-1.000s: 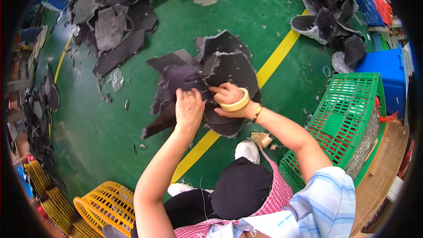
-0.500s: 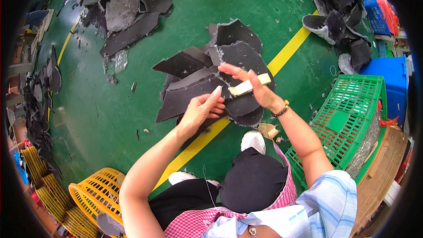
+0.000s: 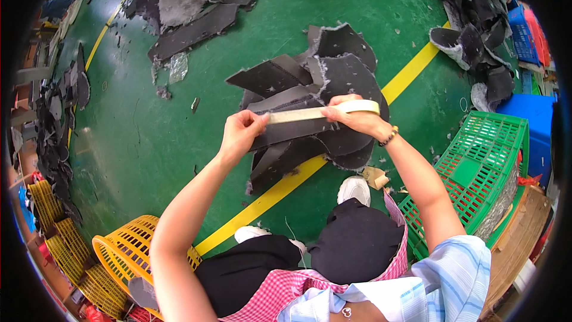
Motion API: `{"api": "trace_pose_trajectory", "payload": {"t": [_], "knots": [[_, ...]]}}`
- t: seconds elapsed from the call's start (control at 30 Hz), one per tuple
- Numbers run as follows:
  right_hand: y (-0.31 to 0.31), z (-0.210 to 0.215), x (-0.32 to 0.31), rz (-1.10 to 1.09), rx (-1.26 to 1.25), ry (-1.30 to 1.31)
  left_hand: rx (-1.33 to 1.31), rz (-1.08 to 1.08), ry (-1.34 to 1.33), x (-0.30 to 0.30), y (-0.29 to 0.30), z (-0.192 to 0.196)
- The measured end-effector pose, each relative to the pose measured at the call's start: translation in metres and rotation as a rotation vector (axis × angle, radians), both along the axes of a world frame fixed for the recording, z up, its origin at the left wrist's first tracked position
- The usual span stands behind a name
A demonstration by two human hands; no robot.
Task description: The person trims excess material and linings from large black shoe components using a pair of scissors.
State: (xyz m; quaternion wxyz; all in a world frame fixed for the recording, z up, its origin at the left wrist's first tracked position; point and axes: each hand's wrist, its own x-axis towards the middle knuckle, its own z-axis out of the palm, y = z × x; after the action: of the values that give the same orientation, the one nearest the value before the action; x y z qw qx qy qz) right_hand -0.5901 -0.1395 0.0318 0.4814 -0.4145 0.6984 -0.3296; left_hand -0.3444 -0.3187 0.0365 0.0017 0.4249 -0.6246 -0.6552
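My right hand [image 3: 356, 118] grips a roll of beige tape [image 3: 361, 106]. My left hand [image 3: 241, 130] pinches the free end of a strip of tape [image 3: 295, 115] pulled out from the roll, stretched level between both hands. Directly below the hands lies a stack of dark grey sheet pieces with ragged edges [image 3: 333, 77] on the green floor [image 3: 161, 143]. A beaded bracelet sits on my right wrist.
A yellow floor stripe [image 3: 411, 71] runs diagonally under the stack. A green crate [image 3: 482, 167] and a blue bin [image 3: 533, 116] stand at right, yellow baskets [image 3: 116, 250] at lower left. More grey scrap piles lie at upper left [image 3: 185, 0] and upper right [image 3: 476, 18].
My hands rose off the grey stack and drew apart. The left hand now pulls a length of tape out of the roll held in the right hand.
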Motion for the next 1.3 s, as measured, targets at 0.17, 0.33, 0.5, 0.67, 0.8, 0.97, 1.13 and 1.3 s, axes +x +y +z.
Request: {"api": "trace_pose_trajectory", "payload": {"t": [0.17,0.33,0.5,0.67,0.8,0.97,1.13,1.3], "knots": [[-0.038,-0.035,0.021,-0.052,-0.029,0.577,0.011,0.105,-0.061,0.004,0.001,-0.065],[-0.045,-0.049,0.027,-0.079,0.083,0.629,-0.166,0.132,-0.193,-0.002,0.012,-0.079],[-0.051,-0.068,0.030,0.097,-0.059,1.036,-0.735,-0.497,-0.636,-0.017,-0.008,-0.047],[-0.058,-0.069,0.027,-0.011,-0.261,1.136,-1.030,-0.827,-0.278,-0.017,0.041,-0.036],[-0.075,-0.071,0.016,-0.290,0.123,0.684,-0.997,-0.888,-0.321,-0.018,0.049,-0.046],[-0.067,-0.017,0.060,-0.432,-0.456,0.172,-0.946,-0.815,-0.268,0.011,0.035,-0.058],[0.022,0.011,0.089,0.181,-0.617,0.738,-1.389,-0.633,-0.348,0.075,-0.008,0.056],[0.029,-0.039,0.111,0.268,-0.255,1.036,-1.187,-0.666,-0.961,0.263,-0.006,-0.001]]}}
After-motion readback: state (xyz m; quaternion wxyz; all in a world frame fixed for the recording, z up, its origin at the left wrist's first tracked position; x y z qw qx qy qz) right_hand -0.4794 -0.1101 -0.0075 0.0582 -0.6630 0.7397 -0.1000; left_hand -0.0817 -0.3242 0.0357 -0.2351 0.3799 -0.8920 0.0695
